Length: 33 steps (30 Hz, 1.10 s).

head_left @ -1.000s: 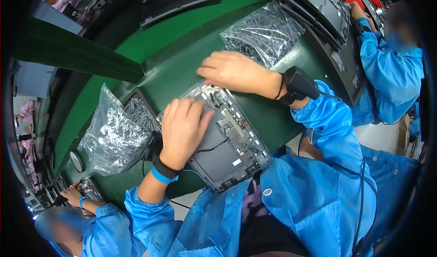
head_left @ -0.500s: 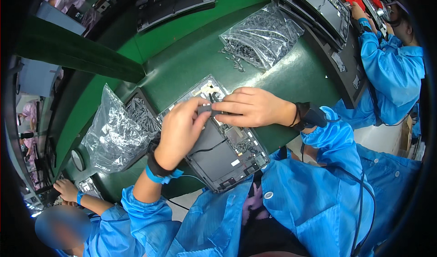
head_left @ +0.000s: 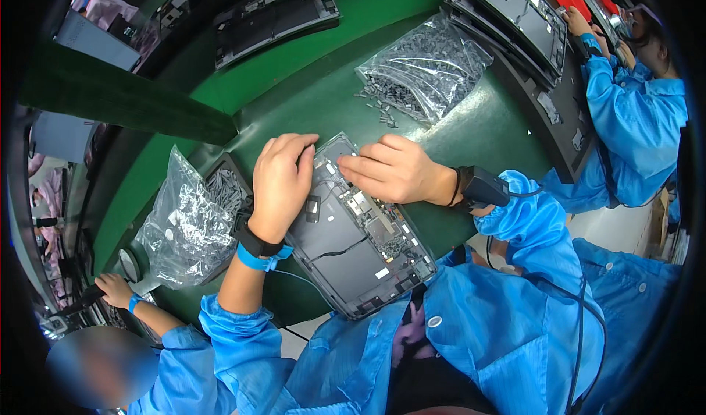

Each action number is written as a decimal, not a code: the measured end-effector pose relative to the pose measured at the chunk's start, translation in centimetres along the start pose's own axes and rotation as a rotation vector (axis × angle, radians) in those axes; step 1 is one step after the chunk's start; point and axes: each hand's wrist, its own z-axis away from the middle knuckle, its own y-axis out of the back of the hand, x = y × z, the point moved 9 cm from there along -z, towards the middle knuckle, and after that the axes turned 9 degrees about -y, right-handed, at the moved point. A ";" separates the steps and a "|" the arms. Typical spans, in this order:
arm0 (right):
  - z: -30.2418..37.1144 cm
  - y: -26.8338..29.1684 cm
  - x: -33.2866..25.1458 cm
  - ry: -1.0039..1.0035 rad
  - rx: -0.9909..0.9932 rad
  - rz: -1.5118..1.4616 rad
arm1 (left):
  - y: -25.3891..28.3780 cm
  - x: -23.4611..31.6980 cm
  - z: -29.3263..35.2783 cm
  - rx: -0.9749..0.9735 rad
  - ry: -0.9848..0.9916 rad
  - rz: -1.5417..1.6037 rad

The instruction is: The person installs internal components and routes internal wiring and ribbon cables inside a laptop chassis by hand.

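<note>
In front of me lies an opened laptop or tablet chassis, with a circuit board and a black cable inside. My left hand is at its far left edge, thumb and fingers apart, with nothing visible between them. My right hand is over the far right part of the chassis. Its thumb and fingertips are pinched together near the far end, and anything in them is too small to make out. A small dark rectangular piece rests on the chassis beside my left hand.
Left of the chassis, a clear plastic bag lies against a dark tray of small grey strips. Farther back is another bag of small dark pieces, some spilled. Stacked chassis stand far right. Co-workers sit on both sides.
My hands have moved apart; both were on a small dark block over the chassis. A dark piece now shows lying near my left hand. My right hand has shifted slightly toward the far end.
</note>
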 end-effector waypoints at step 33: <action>0.0 -2.0 1.3 -0.090 -0.198 -0.226 | -1.1 1.6 0.3 -0.005 -0.122 -0.118</action>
